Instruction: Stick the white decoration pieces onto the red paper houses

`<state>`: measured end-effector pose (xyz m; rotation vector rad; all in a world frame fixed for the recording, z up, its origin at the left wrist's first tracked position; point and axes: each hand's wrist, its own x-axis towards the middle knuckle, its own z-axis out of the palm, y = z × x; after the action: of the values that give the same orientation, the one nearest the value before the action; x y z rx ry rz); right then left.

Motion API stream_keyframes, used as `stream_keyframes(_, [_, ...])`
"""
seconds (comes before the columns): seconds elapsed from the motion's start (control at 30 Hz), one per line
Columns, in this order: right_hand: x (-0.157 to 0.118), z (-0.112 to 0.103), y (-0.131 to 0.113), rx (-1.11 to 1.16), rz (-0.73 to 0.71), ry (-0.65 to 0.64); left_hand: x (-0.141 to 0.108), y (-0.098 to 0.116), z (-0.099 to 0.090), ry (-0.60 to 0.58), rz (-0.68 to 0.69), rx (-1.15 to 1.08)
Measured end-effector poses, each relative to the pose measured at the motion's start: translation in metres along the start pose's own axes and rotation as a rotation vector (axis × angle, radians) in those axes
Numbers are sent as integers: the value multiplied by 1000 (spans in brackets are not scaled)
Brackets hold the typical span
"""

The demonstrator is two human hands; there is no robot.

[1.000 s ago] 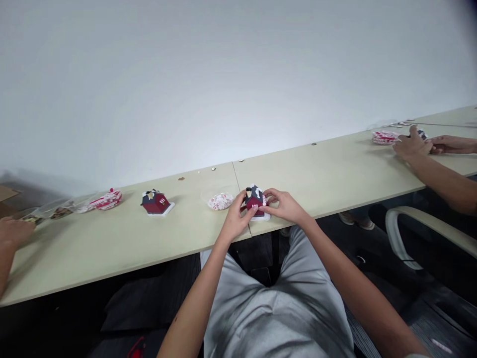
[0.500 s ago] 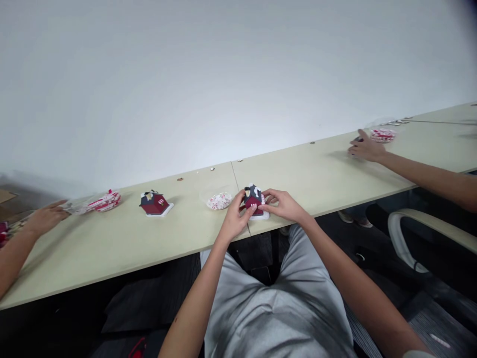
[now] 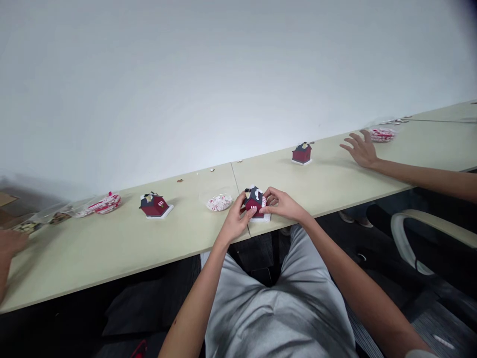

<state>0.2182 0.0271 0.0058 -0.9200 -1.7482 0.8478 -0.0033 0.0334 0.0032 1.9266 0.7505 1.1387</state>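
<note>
A small red toy house [image 3: 254, 204] with a dark, white-patched roof and a white base stands at the table's front edge before me. My left hand [image 3: 237, 217] is closed round its left side, thumb on the front wall. From the right, my right hand [image 3: 282, 204] pinches near the front corner, where a red-and-white striped piece [image 3: 264, 201] shows against the side wall. Whether the right fingers hold that piece or the house itself is partly hidden. Just left of my hands sits a clear bowl [image 3: 204, 201] of small red-and-white pieces [image 3: 219, 202].
Similar houses stand to the left [image 3: 155, 205] and at the back right [image 3: 301, 153]. Co-workers' hands are at the far left [image 3: 13, 242] and right [image 3: 360, 149]. Striped pieces in clear containers [image 3: 106, 203] lie near them. A chair armrest [image 3: 439, 226] is at right.
The right co-worker's hand has let go of a house, which now stands farther left. The left co-worker's hand has drawn back leftward. My hands stay on my house with little movement.
</note>
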Motion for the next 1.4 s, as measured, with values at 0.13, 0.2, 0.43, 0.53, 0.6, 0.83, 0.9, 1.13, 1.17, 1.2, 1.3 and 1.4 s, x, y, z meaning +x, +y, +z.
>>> stream_keyframes(0.13, [2,4,5,94,45,-12,0,2,-2,-23,17,12])
stream_keyframes(0.2, [3,5,5,119,51,-28,0,4,-3,-1,19,42])
stream_keyframes(0.43, [-4,-21,-18,76,-88,-184,-18,21,-1,127,161,137])
stream_keyframes(0.53, [1,-52,-12,38,-125,-106,-41,33,-10,264,220,178])
stream_keyframes(0.6, [12,-81,3,-147,-124,51,-58,45,-30,398,270,182])
stream_keyframes(0.83, [72,-191,84,-728,177,748,-107,49,-201,847,321,344])
stream_keyframes(0.9, [83,-206,99,-699,277,769,-125,37,-255,985,216,453])
stream_keyframes(1.13, [108,-200,123,-599,488,752,-160,16,-358,925,-220,825])
stream_keyframes(1.17, [112,-197,123,-596,492,747,-159,14,-363,896,-253,847])
stream_keyframes(1.2, [115,-193,123,-600,490,745,-156,11,-368,871,-276,860])
stream_keyframes(1.3, [119,-187,121,-648,466,749,-148,1,-378,819,-326,877])
stream_keyframes(1.4, [114,-187,121,-713,440,710,-149,-6,-384,802,-390,979])
